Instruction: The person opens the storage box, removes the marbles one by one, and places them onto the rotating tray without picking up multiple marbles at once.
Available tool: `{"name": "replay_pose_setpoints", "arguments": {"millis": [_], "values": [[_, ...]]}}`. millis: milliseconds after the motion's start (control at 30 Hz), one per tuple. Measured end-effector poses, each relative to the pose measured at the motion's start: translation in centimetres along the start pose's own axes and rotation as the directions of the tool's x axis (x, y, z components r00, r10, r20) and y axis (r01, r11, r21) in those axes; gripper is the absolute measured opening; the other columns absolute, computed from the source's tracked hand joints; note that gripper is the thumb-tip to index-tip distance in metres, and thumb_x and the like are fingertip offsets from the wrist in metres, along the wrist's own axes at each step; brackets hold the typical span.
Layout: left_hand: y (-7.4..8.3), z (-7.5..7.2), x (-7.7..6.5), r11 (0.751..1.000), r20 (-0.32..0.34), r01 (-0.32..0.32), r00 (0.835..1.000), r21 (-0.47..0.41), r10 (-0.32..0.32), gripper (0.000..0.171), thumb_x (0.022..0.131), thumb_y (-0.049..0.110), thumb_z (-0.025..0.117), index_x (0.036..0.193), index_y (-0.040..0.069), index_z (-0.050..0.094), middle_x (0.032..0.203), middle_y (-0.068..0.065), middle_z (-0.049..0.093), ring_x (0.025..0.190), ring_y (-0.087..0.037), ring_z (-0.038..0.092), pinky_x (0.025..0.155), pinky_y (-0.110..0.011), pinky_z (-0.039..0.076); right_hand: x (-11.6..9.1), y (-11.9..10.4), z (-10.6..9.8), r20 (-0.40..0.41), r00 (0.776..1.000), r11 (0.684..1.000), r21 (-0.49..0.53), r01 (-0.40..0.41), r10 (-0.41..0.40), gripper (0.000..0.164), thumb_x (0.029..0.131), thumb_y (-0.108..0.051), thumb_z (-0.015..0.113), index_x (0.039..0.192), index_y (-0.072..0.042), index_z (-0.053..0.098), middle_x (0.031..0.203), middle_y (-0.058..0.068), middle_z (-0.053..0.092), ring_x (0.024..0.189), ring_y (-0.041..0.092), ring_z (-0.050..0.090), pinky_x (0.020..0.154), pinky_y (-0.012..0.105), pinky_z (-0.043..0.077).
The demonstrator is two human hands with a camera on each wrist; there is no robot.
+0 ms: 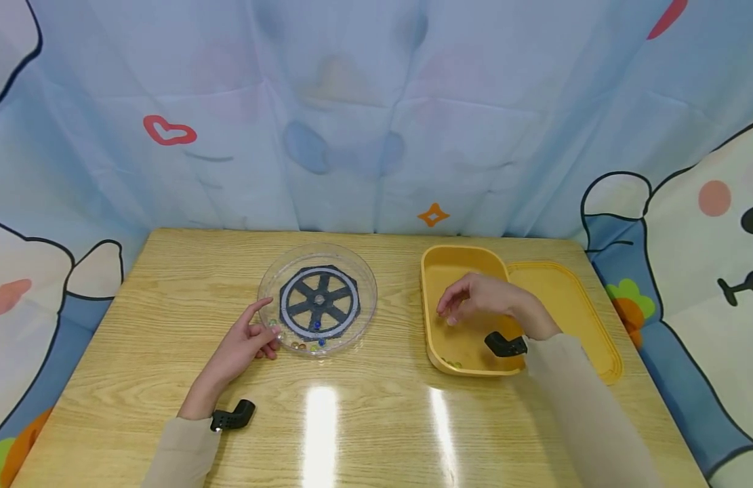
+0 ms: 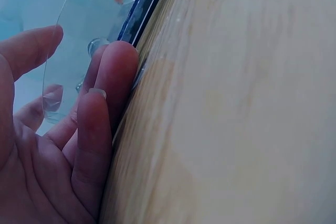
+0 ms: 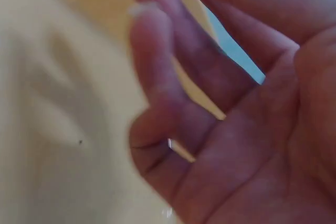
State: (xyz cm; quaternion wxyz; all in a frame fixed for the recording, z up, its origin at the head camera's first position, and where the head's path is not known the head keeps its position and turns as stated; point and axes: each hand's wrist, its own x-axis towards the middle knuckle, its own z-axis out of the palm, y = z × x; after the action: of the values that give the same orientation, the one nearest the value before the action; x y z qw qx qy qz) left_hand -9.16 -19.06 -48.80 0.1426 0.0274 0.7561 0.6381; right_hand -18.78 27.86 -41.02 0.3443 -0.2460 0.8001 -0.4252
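Note:
A clear round dish stands left of centre, showing a dark six-spoked wheel shape in its middle. Several small glass marbles, blue, amber and clear, lie along its near side. My left hand holds the dish's left edge, with curled fingers low against the wall and another finger stretched up along the rim. My right hand hovers over a yellow box, fingers loosely bent, with nothing showing between them. Greenish-yellow marbles sit in the box's near left corner.
The yellow box's lid lies to the right, partly behind the right forearm. A wooden table bears everything. Behind it hangs a light blue curtain with cartoon prints. Each wrist wears a black camera.

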Motion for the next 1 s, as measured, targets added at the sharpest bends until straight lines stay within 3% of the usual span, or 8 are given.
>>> {"name": "replay_pose_setpoints", "arguments": {"millis": [133,233,467,600,867,1000], "values": [[0.1,0.0,0.0,1.000,-0.005,0.001,1.000,-0.003,-0.001,0.064,0.103,0.018,0.058,0.157,0.016,0.023,0.084,-0.016,0.067,0.069,-0.025,0.067,0.063,-0.030,0.052,0.3,0.4,0.3,0.132,0.989,0.997,-0.026,-0.069,0.072,0.019,0.083,-0.003,0.079,0.101,0.004,0.075,0.097,0.017,0.073,0.082,0.019,0.066,0.075,0.028,0.053],[0.1,0.0,0.0,1.000,-0.009,0.000,1.000,0.001,0.000,0.064,0.103,0.018,0.058,0.157,0.016,0.024,0.084,-0.016,0.067,0.069,-0.025,0.067,0.063,-0.029,0.051,0.6,0.4,0.7,0.216,0.966,0.990,-0.041,-0.135,0.141,0.019,0.083,-0.003,0.079,0.100,0.004,0.076,0.094,0.013,0.074,0.081,0.015,0.065,0.074,0.026,0.052],[-0.2,0.0,0.1,1.000,-0.008,-0.003,1.000,0.003,0.003,0.064,0.103,0.018,0.058,0.157,0.017,0.024,0.084,-0.017,0.067,0.070,-0.026,0.067,0.063,-0.030,0.052,0.6,0.4,1.3,0.287,0.894,0.939,-0.113,-0.326,0.345,0.013,0.079,0.000,0.080,0.092,0.000,0.079,0.086,0.010,0.075,0.071,0.010,0.064,0.061,0.022,0.049],[-0.1,0.0,0.1,1.000,-0.007,-0.005,1.000,0.002,0.005,0.064,0.103,0.018,0.058,0.157,0.016,0.024,0.084,-0.016,0.067,0.069,-0.026,0.067,0.063,-0.029,0.051,0.5,0.5,1.7,0.332,0.864,0.925,-0.107,-0.365,0.380,0.010,0.079,0.002,0.078,0.089,0.000,0.078,0.083,0.014,0.074,0.068,0.014,0.068,0.057,0.023,0.049],[0.1,0.0,0.0,1.000,-0.003,-0.009,1.000,-0.001,0.009,0.064,0.103,0.017,0.058,0.157,0.015,0.023,0.084,-0.016,0.067,0.069,-0.025,0.067,0.063,-0.029,0.051,0.6,1.4,2.0,0.333,0.877,0.932,-0.015,-0.363,0.347,0.022,0.079,0.004,0.074,0.100,-0.002,0.077,0.089,0.016,0.075,0.075,0.019,0.072,0.055,0.022,0.047],[0.0,0.0,0.0,1.000,-0.007,-0.004,1.000,0.001,0.004,0.064,0.103,0.018,0.058,0.157,0.015,0.024,0.084,-0.017,0.067,0.069,-0.026,0.067,0.063,-0.029,0.051,0.7,1.9,1.7,0.354,0.894,0.946,0.068,-0.316,0.273,0.027,0.081,0.004,0.073,0.108,0.003,0.074,0.095,0.020,0.074,0.082,0.022,0.072,0.065,0.027,0.054]]}}
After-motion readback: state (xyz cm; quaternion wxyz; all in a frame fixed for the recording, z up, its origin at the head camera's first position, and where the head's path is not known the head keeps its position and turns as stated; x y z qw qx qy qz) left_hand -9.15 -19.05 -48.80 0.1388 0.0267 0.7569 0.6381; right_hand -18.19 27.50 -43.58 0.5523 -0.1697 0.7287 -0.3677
